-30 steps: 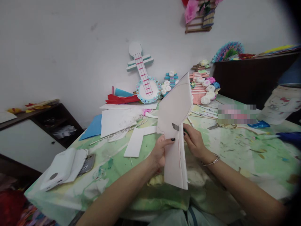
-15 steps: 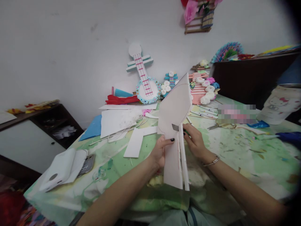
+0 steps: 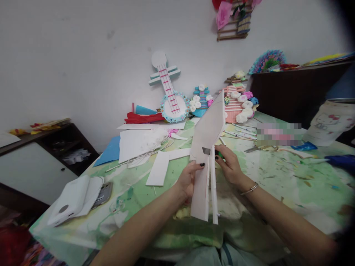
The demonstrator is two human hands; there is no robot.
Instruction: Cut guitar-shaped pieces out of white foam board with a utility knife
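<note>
A white foam board (image 3: 203, 129) stands on edge in front of me, with a faint drawn outline on its face. My left hand (image 3: 190, 177) grips its lower part, thumb flat on the near face and fingers behind. In my right hand (image 3: 229, 164) is a utility knife (image 3: 206, 150) with a green handle, mostly covered by the fingers. Its blade pokes through the board at the top of a long slit. Below the blade, a narrow strip (image 3: 213, 192) stands apart from the main board but is joined higher up.
A model stringed instrument (image 3: 168, 87) leans on the wall. White foam offcuts (image 3: 158, 168) lie left of the board; a phone (image 3: 103, 195) and white case (image 3: 74, 195) are further left. Scissors (image 3: 263, 147), pens (image 3: 241, 132) and a blue glue gun (image 3: 341, 162) lie right.
The board has turned more edge-on, and its lower end has swung slightly left. The gap between board and strip looks wider. Both hands keep their hold.
</note>
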